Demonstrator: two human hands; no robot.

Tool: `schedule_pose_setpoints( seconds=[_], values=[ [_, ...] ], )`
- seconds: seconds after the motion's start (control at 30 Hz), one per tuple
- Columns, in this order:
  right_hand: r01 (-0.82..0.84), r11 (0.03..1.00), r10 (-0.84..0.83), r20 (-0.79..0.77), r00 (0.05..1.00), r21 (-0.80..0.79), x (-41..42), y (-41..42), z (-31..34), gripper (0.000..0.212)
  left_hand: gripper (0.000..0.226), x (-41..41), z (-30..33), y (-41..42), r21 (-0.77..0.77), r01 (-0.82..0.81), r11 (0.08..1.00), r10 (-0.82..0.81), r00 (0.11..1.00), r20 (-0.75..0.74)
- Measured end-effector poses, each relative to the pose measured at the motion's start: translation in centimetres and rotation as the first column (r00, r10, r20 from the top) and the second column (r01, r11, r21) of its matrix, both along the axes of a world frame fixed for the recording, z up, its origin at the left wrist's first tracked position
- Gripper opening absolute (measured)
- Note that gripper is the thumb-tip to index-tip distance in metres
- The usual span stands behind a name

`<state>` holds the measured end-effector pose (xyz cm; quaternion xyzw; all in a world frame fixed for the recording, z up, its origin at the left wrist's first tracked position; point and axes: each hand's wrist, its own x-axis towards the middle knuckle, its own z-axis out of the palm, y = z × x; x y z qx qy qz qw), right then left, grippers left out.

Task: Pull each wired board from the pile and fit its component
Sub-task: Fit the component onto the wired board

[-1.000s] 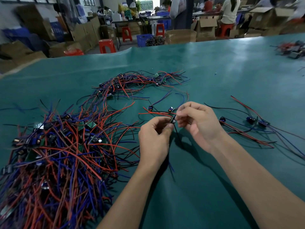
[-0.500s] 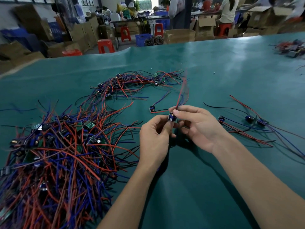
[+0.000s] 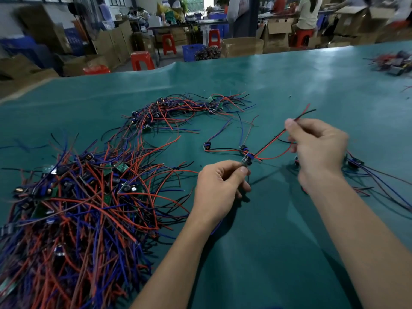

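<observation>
My left hand point(image 3: 219, 186) pinches a small wired board point(image 3: 247, 160) between thumb and forefinger, the other fingers curled under. My right hand point(image 3: 318, 150) is raised further out and to the right, thumb and fingers pinching the board's red and black wires point(image 3: 276, 139) near their free ends. Those wires run taut in a straight diagonal, low at the board and rising up and away to the right, the loose tips poking out past my right thumb. The board sits above the green table mat point(image 3: 278, 241), its blue part facing away from me along that same line.

The big pile point(image 3: 73, 208) of red, blue and black leads with boards spreads at my left, a smaller tangle point(image 3: 185, 110) lies further back. Just beyond my left hand two loose boards point(image 3: 207, 146) lie on the mat, and a few more wired boards point(image 3: 356, 162) lie behind my right wrist.
</observation>
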<state>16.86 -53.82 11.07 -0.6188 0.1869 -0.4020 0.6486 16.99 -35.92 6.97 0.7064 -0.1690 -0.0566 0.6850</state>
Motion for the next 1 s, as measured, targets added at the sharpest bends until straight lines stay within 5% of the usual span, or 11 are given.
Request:
schedule_pose_setpoints(
  seconds=[0.1,0.2,0.3,0.4,0.5,0.8,0.9,1.0],
  values=[
    [0.161,0.978,-0.171,0.071,0.983,0.134,-0.1,-1.2,0.4,0.009,0.02,0.1,0.1,0.1,-0.005,-0.045,0.999,0.045,0.999,0.022],
    [0.21,0.954,-0.208,-0.031,0.978,0.216,-0.2,-1.6,0.6,0.019,0.017,0.4,0.0,0.2,-0.074,-0.154,0.985,0.156,0.988,0.023],
    [-0.103,0.991,0.119,-0.22,0.968,0.083,-0.2,0.9,0.3,0.028,0.016,0.6,-0.1,0.3,-0.119,-0.186,0.975,0.19,0.981,0.025],
    [-0.412,0.852,0.289,-0.364,0.885,-0.323,-0.5,4.9,-0.5,0.038,0.017,0.4,-0.1,0.2,-0.132,-0.115,0.984,0.122,0.992,0.042],
    [-0.469,0.832,0.401,-0.263,0.878,-0.297,-0.6,6.2,-0.8,0.023,0.02,0.4,-0.1,0.2,-0.033,-0.037,0.999,0.041,0.991,0.127],
    [-0.245,0.916,0.308,0.167,0.937,-0.317,-0.4,6.3,8.1,0.017,0.015,0.4,-0.4,0.2,0.096,0.005,0.995,-0.02,0.989,0.15],
    [-0.383,0.807,0.483,0.127,0.867,-0.45,1.4,9.7,12.8,0.022,0.021,0.5,-0.7,0.2,0.169,-0.028,0.985,0.0,0.987,0.163],
    [-0.516,0.613,0.569,-0.119,0.814,-0.598,4.1,13.4,14.1,0.026,0.017,0.4,-0.6,0.1,0.08,-0.075,0.994,0.061,0.984,0.165]
  ],
)
